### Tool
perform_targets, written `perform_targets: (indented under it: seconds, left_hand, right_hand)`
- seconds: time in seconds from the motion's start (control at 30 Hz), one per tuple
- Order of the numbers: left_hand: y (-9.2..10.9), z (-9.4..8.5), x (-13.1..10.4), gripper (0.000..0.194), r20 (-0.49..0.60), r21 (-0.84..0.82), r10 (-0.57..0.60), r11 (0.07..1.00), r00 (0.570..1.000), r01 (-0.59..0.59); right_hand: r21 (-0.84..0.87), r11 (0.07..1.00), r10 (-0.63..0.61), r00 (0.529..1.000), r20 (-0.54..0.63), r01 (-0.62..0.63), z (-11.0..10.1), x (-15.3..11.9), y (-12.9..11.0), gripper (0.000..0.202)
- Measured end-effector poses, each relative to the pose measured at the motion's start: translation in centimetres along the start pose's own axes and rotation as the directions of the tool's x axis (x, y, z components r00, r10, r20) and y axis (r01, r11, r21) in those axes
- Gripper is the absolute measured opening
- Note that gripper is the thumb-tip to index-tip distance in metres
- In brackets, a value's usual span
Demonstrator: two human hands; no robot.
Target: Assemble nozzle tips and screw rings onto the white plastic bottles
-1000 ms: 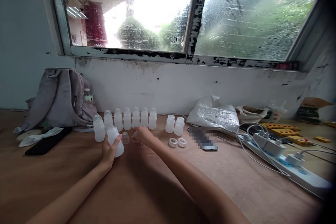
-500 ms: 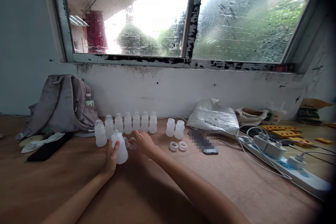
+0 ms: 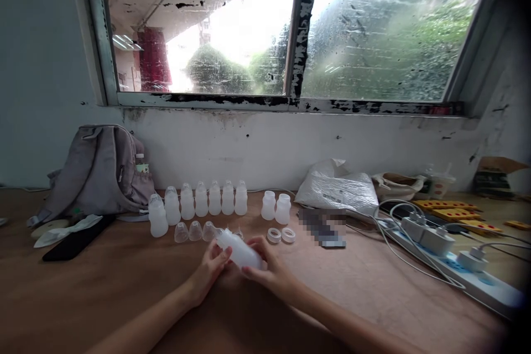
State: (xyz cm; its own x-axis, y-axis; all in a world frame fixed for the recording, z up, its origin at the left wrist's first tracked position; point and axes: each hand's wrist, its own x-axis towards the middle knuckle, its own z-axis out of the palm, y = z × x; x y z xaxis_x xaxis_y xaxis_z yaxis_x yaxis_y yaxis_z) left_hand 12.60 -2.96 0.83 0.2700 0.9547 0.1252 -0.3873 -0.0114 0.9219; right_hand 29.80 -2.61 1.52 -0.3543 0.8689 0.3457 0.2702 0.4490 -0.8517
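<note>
Both hands are on one frosted baby bottle (image 3: 240, 251), tilted with its top toward the upper left. My left hand (image 3: 211, 268) grips it near the neck. My right hand (image 3: 269, 268) is closed around its lower end. Just behind them stand clear domed caps (image 3: 194, 231), partly hidden by the held bottle. Farther back is a row of several capped baby bottles (image 3: 201, 199). Two open bottles (image 3: 282, 209) without tops stand to the right, with two white collar rings (image 3: 274, 235) lying in front of them.
A grey backpack (image 3: 99, 171) leans at the left wall, with a black phone-like slab (image 3: 78, 240) and white tissue before it. On the right are a silver plastic bag (image 3: 340, 185), a pixelated phone (image 3: 334, 244) and a power strip (image 3: 493, 282) with cables.
The held bottle has moved right and tipped over sideways. My right hand has come back from the caps and taken hold of the bottle's lower end. The domed caps are now uncovered.
</note>
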Motion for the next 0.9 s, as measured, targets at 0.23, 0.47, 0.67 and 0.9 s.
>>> perform_targets:
  seconds: [0.23,0.47,0.67,0.9]
  left_hand:
    - [-0.2,-1.5,0.3,0.043,0.036,0.285,0.027,0.958,0.999,-0.036]
    - [-1.3,-2.1,0.3,0.034,-0.026,0.380,0.098,0.921,0.995,-0.081]
    - [-1.4,-1.9,-0.2,0.032,0.033,0.521,0.168,0.838,0.985,-0.160]
    - [-0.9,-1.7,-1.0,0.025,0.129,0.748,0.212,0.621,0.969,-0.235]
  right_hand:
    - [0.571,0.735,0.411,0.910,0.053,-0.366,-1.7,-0.1,0.4,0.026]
    - [0.614,0.656,0.490,0.866,0.097,-0.440,-1.7,-0.2,0.8,0.027]
    - [0.601,0.594,0.555,0.813,0.175,-0.535,-1.6,-0.5,0.8,0.034]
    - [0.570,0.581,0.579,0.787,0.213,-0.581,-1.6,-0.8,0.9,0.041]
